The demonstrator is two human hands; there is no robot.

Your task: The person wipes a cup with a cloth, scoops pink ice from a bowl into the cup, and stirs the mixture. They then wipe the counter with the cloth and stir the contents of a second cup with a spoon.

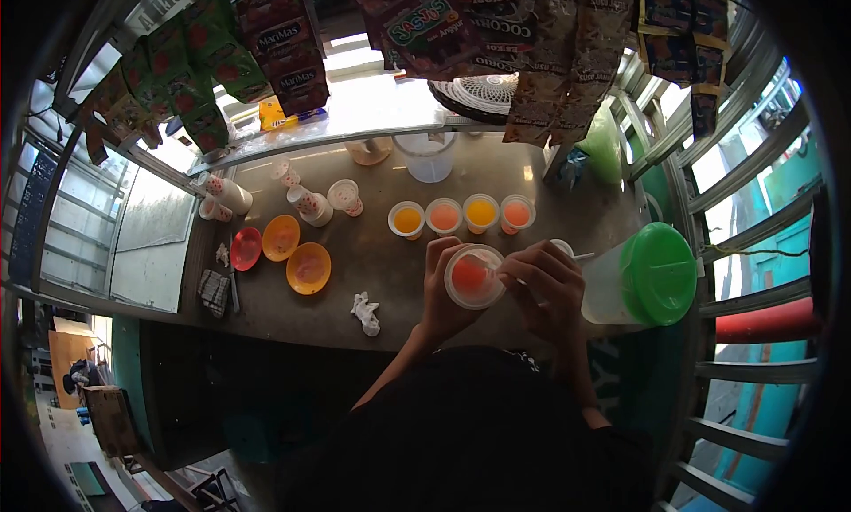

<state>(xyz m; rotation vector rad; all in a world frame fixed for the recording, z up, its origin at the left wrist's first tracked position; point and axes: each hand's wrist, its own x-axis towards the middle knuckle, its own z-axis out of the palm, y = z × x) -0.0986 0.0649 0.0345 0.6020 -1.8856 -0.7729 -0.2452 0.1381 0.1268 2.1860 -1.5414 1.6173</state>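
Note:
My left hand (441, 286) is wrapped round a clear plastic cup (471, 278) of orange-red drink, holding it above the counter. My right hand (542, 286) has its fingers pinched at the right side of that cup's rim. Whether the cup has a lid on is hard to make out. Just beyond my hands stands a row of several filled cups, among them a yellow-orange drink (408, 219) and a pink-orange drink (443, 215). Partly hidden behind my right hand is a small white round thing (562, 246) with a pale stick beside it.
A large container with a green lid (660, 274) stands at the right. Orange plates (308, 269), a red dish (246, 249), crumpled white tissue (364, 314) and stacked cups (310, 207) are at the left. A clear tub (428, 162) stands behind; sachet strips (434, 24) hang overhead.

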